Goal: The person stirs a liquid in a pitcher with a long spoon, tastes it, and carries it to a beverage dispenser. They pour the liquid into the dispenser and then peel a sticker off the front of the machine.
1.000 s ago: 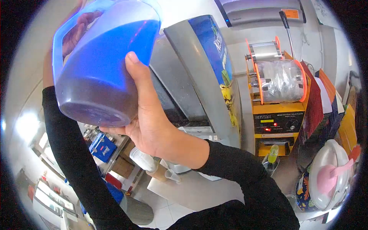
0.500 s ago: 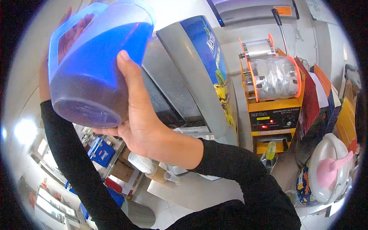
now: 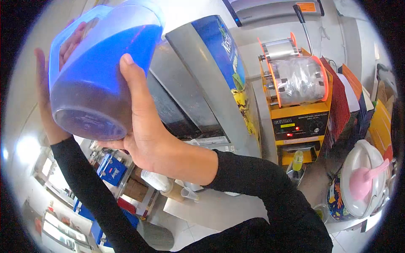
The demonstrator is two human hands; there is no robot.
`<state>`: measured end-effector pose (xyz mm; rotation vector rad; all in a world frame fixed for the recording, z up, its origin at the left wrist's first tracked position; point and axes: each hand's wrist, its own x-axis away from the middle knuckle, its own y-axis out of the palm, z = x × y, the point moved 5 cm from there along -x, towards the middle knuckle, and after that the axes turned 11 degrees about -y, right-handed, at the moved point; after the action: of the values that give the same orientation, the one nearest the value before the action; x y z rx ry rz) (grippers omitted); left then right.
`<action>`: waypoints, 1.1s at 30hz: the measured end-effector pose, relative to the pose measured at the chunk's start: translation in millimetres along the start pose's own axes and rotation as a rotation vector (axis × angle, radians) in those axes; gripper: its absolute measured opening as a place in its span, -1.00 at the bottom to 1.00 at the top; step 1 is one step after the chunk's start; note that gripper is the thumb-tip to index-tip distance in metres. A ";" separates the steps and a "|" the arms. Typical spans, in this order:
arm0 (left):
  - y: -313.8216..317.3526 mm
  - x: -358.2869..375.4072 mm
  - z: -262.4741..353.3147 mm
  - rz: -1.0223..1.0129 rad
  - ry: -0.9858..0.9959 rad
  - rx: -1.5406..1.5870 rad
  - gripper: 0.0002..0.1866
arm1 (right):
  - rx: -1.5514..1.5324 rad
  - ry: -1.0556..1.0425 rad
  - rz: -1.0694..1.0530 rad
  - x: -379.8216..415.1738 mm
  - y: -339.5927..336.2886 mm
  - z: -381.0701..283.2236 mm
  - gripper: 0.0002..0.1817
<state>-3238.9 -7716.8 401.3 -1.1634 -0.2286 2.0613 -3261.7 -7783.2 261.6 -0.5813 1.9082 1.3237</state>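
Observation:
A large translucent pitcher (image 3: 95,90) is raised high at the upper left, tilted, with blue-lit liquid inside. My right hand (image 3: 141,122) supports it from the right and below, the thumb pressed up along its side. My left hand (image 3: 59,80) is at the far side by the handle, its fingers seen through the handle opening; the pitcher hides part of this hand. Just right of the pitcher stands a grey dispenser machine (image 3: 185,80) with a blue and yellow printed side panel.
At the right are a yellow cup-sealing machine (image 3: 301,122) with film rolls, a green-tipped bottle (image 3: 298,161), and a white-lidded container (image 3: 358,185) with a pink scoop. Below lie a white counter (image 3: 219,208), a small clear cup (image 3: 189,193) and a blue box (image 3: 111,169).
The pitcher and my right hand have shifted slightly left in view. My left forearm and palm show more beside the handle. The background has moved slightly left and up.

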 end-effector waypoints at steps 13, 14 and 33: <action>15.4 16.9 -2.2 0.179 0.130 -0.070 -0.26 | 0.011 0.013 0.093 0.3 -4.6 3.4 0.05; 13.5 15.8 -0.7 0.209 0.120 -0.108 -0.27 | 0.011 0.015 0.093 0.3 -4.3 3.3 0.06; -4.3 22.4 1.2 -0.049 0.292 -0.201 -0.22 | -0.059 -0.026 0.156 -0.7 -1.6 1.7 0.06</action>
<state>-3244.5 -7698.4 389.2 -1.5480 -0.3238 1.8298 -3259.6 -7782.2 260.8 -0.4493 1.9316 1.4832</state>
